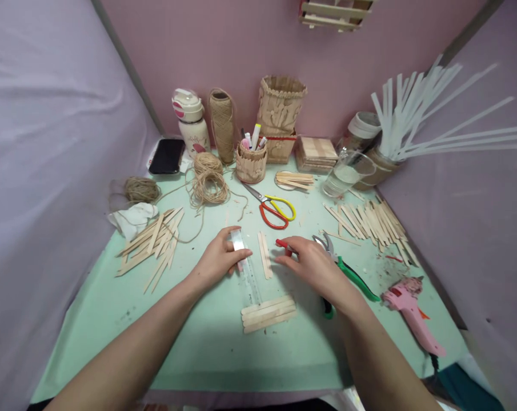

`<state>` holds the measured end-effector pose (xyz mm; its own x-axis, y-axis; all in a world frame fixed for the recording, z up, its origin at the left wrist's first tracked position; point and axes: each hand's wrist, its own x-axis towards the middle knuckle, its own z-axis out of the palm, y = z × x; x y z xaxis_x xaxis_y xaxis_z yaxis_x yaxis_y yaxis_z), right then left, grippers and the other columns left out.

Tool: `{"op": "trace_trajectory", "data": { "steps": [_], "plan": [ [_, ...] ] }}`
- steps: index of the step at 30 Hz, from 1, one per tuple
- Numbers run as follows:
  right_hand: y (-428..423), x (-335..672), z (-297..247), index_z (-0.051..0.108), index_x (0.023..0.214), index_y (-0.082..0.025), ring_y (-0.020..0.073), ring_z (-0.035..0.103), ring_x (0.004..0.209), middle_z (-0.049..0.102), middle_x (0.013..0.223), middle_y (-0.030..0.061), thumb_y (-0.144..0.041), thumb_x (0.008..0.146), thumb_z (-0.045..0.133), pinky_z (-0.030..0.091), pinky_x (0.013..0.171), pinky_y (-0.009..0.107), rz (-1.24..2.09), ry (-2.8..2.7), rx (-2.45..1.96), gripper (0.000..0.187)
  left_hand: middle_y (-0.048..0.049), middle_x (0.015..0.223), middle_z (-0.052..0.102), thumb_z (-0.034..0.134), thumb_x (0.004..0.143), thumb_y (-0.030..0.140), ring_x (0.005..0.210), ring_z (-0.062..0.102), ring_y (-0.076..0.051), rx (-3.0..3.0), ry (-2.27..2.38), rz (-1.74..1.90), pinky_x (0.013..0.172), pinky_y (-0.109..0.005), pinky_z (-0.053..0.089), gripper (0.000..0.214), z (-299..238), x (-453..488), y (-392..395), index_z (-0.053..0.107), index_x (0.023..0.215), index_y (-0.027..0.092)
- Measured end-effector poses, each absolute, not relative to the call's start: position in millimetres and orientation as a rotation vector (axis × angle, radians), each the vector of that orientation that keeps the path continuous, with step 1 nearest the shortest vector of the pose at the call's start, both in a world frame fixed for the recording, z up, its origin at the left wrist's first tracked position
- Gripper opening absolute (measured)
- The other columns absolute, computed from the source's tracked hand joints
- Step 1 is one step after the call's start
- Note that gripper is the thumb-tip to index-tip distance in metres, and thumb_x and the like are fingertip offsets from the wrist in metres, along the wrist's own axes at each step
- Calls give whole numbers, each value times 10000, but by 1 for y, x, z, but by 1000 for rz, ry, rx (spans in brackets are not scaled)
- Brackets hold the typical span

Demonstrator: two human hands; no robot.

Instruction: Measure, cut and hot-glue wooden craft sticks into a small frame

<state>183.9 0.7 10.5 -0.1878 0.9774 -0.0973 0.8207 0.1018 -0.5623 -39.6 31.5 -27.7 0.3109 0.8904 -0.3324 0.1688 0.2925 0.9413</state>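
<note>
My left hand (221, 260) rests on the green table, fingers curled over the top end of a clear plastic ruler (248, 278) that lies lengthwise toward me. My right hand (310, 261) pinches a red pen (283, 245) with its tip pointing left, close to a pair of popsicle sticks (264, 254) lying beside the ruler. A small stack of sticks (269, 313) lies crosswise at the ruler's near end. Green-handled pliers (348, 273) lie partly under my right wrist.
Red-and-yellow scissors (275, 209) lie behind the hands. Loose stick piles sit at left (155, 242) and right (372, 222). A pink glue gun (410, 311) lies at right. Twine balls (207, 181), a pen cup (251, 160), a bottle, a phone (167, 155) and a glass (347, 171) line the back.
</note>
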Motion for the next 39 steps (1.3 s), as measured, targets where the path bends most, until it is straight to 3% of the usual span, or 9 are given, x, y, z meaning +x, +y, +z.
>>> {"op": "trace_trajectory", "data": {
  "steps": [9,13,15,18,21,23,29,39],
  "plan": [
    [5,176,23,676,1083,-206,228,673,836,735,842,37,-326,919,599,378,688,279,764,-2087,-1941,217,74,560,620,758,742,321,469,578,-128,1437,1295,717,487,-205,383,642,-16,-37,70,428,1271,167],
    [3,177,18,671,1049,-192,225,666,841,721,853,48,-323,930,587,390,697,278,798,-2108,-1942,196,74,579,603,748,721,313,447,539,-108,1323,1206,684,462,-200,361,639,-16,-29,72,432,1251,147],
    [2,178,15,654,1104,-203,225,659,916,703,975,60,-307,915,605,405,729,276,782,-2155,-1885,221,74,578,591,744,709,319,431,504,-97,1267,1190,698,440,-197,347,659,-17,-26,70,426,1255,133],
    [2,179,12,574,1286,-254,225,652,964,604,1184,69,-322,854,686,428,749,282,785,-2315,-1754,451,73,583,581,746,704,335,425,471,-87,1236,1220,735,437,-200,346,707,-18,-29,67,419,1290,112],
    [4,175,10,420,1447,-296,228,667,872,534,1225,76,-361,776,771,431,670,294,785,-2480,-1759,760,72,590,572,750,719,337,441,464,-85,1271,1230,699,459,-205,349,772,-19,-39,65,400,1366,101],
    [7,171,9,383,1469,-286,241,672,852,517,1230,91,-393,753,790,422,624,298,752,-2556,-1799,831,74,591,564,741,741,336,459,470,-89,1302,1215,670,476,-208,349,800,-20,-46,63,376,1414,105],
    [22,154,8,431,1418,-220,274,675,923,509,1272,132,-517,787,736,451,663,320,656,-2634,-1824,761,98,530,514,727,746,340,463,460,-109,1371,1195,546,488,-223,327,830,-21,-55,55,370,1458,105],
    [29,155,1,445,1383,-202,281,651,979,526,1222,128,-483,824,713,443,673,313,584,-2502,-1864,680,36,722,623,711,801,358,696,583,-173,1823,1174,261,636,-266,398,742,-18,-60,46,439,1459,145]
  ]
}}
